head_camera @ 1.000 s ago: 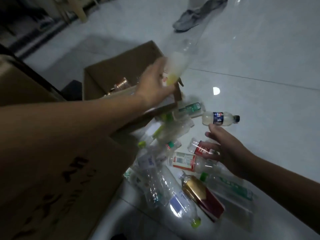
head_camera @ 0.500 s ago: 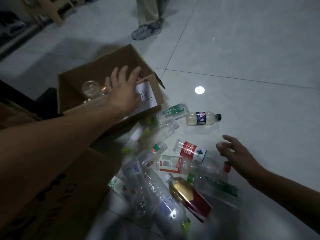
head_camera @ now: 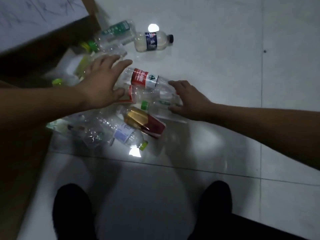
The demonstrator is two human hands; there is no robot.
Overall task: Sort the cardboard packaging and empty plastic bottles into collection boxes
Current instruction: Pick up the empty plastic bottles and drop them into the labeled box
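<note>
Above empty plastic bottles [head_camera: 121, 132] strewn on the tiled floor [head_camera: 225, 66], my left hand [head_camera: 102, 82] is spread flat with straight fingers and holds nothing, just beside a red-labelled bottle [head_camera: 143, 77]. My right hand [head_camera: 187, 99] cups clear bottle ends; I cannot tell if it grips. A cardboard box [head_camera: 52, 44] stands beyond, upper left.
</note>
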